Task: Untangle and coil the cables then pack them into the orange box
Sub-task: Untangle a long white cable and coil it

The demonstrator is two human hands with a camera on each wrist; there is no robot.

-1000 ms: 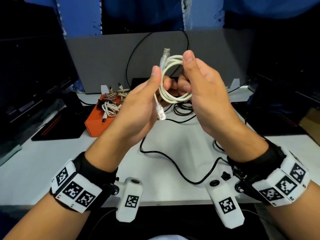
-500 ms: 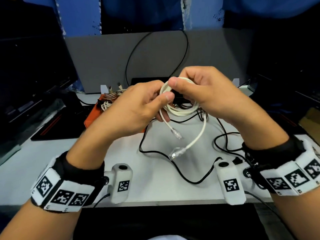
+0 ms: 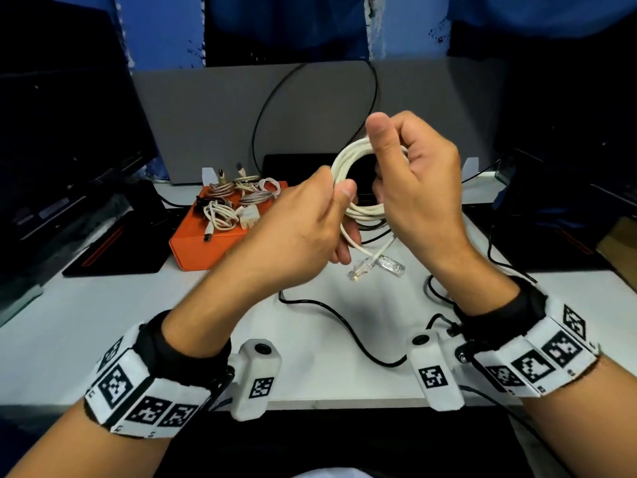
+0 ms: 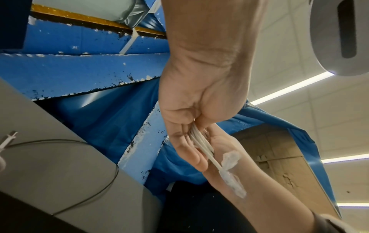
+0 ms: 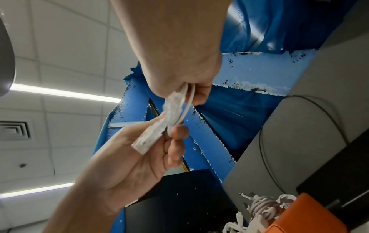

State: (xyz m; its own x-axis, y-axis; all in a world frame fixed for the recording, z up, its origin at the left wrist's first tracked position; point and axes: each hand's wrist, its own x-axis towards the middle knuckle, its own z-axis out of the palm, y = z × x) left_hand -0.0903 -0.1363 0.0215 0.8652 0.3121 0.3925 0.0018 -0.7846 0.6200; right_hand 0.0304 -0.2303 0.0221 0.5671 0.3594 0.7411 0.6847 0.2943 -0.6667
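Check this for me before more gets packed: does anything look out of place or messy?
Yes. The coiled cables sit heaped on the orange box, one plug hanging over its front. A black cable still snakes loose across the table. The white cable in both hands looks neatly coiled.

The head camera looked forward and down over the white desk. Both wrist cameras sat close under the hands, facing up toward ceiling and blue wall. All three shared the coiled white cable.
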